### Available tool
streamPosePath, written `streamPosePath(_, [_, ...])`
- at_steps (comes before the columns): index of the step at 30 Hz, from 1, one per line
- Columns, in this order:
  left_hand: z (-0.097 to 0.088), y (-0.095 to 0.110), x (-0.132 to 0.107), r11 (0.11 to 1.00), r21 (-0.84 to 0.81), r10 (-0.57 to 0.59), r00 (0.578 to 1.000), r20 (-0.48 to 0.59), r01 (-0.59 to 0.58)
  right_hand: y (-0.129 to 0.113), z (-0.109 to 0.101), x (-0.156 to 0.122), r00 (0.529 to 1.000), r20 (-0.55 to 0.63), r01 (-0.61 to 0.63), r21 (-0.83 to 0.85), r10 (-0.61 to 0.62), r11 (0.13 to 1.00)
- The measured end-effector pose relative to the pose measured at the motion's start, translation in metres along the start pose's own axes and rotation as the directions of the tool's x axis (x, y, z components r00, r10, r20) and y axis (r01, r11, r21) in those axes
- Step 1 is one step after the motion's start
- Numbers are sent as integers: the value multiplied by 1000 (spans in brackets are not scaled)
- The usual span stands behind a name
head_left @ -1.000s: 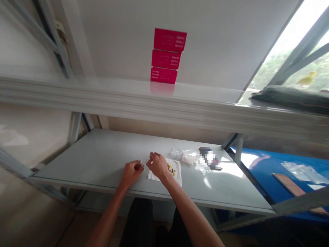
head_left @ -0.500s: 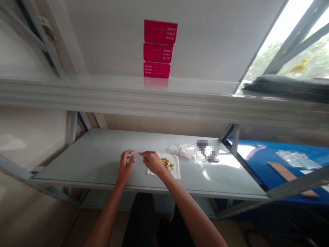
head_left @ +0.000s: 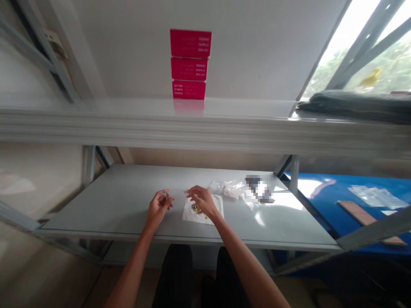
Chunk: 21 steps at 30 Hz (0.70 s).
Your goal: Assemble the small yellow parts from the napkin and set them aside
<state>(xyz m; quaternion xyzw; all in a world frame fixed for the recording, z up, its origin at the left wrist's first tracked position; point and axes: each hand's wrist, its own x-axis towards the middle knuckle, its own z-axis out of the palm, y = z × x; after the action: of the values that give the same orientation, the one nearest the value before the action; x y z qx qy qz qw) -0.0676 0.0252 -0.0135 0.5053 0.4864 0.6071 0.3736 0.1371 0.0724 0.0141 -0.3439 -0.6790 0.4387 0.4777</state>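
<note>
My left hand [head_left: 158,207] sits above the grey shelf top [head_left: 96,205] with its fingertips pinched around a small gold-coloured piece [head_left: 166,196]. My right hand [head_left: 202,200] hangs curled just over a white paper sheet [head_left: 199,217], its fingers close to the left hand. Small yellow and gold pieces [head_left: 196,208] lie on the sheet, partly hidden under that hand. Whether the right fingers hold anything is too small to tell.
A crumpled transparent plastic bag [head_left: 225,188] and a blurred dark-and-white object [head_left: 258,189] lie behind the paper. Several stacked pink boxes [head_left: 189,64] and a dark cloth [head_left: 353,107] stand on the shelf above. A blue surface [head_left: 321,188] lies to the right.
My hands have moved apart. The pale strip held between them is gone from view, and my right hand has moved over the paper and its pieces. The view has shifted slightly.
</note>
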Motion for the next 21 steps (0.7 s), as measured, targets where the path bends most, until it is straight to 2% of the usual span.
streamPosePath(3, [12,-2,1,997,83,-1,1000,18,-1,0,-14,-8,1000,-25,-15,16,15,1000])
streamPosePath(8, [37,2,8,980,196,17,998,67,-30,12,-34,-16,995,-85,42,-202,-60,978])
streamPosePath(14, [53,9,19,985,172,15,992,121,-36,35,-53,-24,983,-158,50,-261,-94,964])
streamPosePath(21, [61,13,22,993,110,31,997,65,-38,39,-55,-31,984,-157,28,-358,-90,933])
